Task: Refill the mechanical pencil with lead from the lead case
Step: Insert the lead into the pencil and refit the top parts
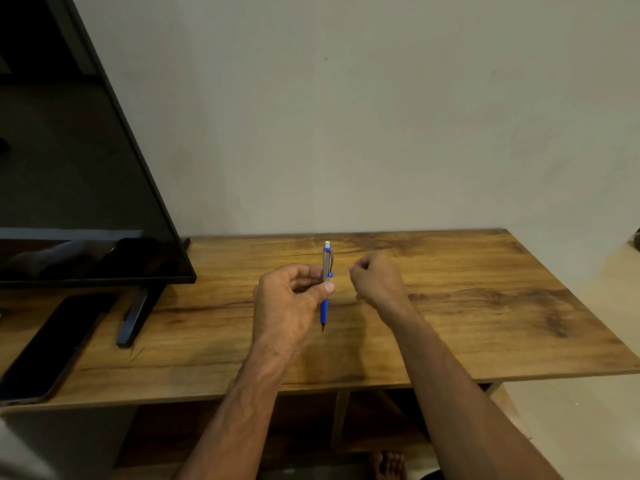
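- The phone [52, 344] lies dark and face up at the near left edge of the bench [485, 306]; no writing shows on it.
- The left hand [287, 299] holds the pencil [326, 266] upright above the middle of the bench, tip down and white end up. Its thumb and fingers [322, 291] pinch the barrel at mid-length, where the silver upper part meets the blue grip.
- The right hand [377, 277] hangs just beside the pencil's upper half, apart from it, fingers clenched. Whether they hold a lead, a cap or nothing, I cannot tell. The lead case is not in view.
- The step, as I judge it, is opening the top end for loading. It calls for a firm left pinch and a vertical barrel. The white end is then best taken between two fingertips and pulled straight up, not sideways, so nothing bends or drops.
- The monitor [69, 168] stands at the far left, screen dark. No brand or label is legible anywhere, the pencil included.
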